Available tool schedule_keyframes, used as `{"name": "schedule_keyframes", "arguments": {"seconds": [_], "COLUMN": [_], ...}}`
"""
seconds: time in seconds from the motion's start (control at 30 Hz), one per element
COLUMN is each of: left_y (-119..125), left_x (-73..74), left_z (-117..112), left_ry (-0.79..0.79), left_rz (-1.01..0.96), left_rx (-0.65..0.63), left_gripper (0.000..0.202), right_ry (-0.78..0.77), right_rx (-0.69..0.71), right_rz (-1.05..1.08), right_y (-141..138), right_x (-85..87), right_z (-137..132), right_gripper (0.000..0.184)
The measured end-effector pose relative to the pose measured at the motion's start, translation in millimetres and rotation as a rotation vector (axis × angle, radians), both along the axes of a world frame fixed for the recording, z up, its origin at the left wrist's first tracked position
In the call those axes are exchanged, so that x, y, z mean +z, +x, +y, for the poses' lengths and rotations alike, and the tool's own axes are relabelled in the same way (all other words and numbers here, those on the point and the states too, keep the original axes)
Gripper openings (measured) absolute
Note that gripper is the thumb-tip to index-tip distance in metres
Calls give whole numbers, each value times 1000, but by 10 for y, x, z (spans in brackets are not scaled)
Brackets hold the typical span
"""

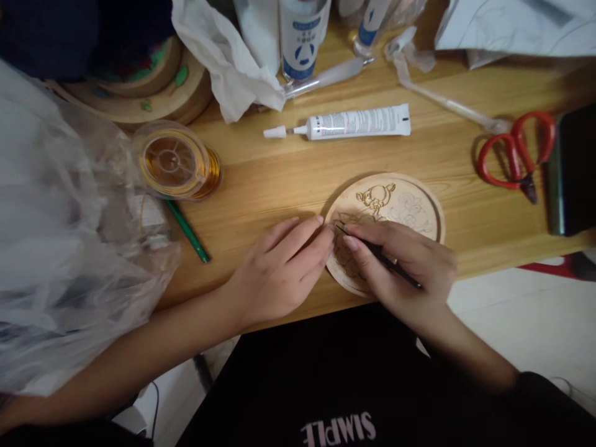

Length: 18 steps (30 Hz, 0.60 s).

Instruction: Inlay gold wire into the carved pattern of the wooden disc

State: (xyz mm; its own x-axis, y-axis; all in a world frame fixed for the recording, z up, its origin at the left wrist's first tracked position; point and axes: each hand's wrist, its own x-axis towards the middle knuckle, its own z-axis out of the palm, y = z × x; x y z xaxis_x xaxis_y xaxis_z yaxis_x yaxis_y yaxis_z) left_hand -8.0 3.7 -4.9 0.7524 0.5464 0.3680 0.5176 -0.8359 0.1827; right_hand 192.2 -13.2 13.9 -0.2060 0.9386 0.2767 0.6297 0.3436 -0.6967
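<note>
A round wooden plate with a raised rim lies at the table's front edge. Golden wire outlines part of the drawing on it; pencil lines show on its right side. My right hand is closed around slim black tweezers, with their tip near the plate's left side. My left hand rests at the plate's left rim, fingers bent together and fingertips close to the tweezers' tip. Its thumb is hidden, so anything pinched there cannot be made out. Both hands cover the plate's lower left part.
Behind the plate lies a white glue tube. A spool of golden wire and a green pencil are at left, beside a plastic bag. Red-handled scissors and a dark phone lie right. A bottle stands behind.
</note>
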Motion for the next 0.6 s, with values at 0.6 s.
{"name": "schedule_keyframes", "arguments": {"seconds": [0.6], "left_y": [-13], "left_x": [-6], "left_z": [-20], "left_ry": [-1], "left_rz": [6], "left_rx": [2], "left_gripper": [24], "right_ry": [11], "right_rx": [-59], "right_rz": [-37], "right_y": [-40], "right_x": [-3], "right_z": [-10], "right_gripper": [20]}}
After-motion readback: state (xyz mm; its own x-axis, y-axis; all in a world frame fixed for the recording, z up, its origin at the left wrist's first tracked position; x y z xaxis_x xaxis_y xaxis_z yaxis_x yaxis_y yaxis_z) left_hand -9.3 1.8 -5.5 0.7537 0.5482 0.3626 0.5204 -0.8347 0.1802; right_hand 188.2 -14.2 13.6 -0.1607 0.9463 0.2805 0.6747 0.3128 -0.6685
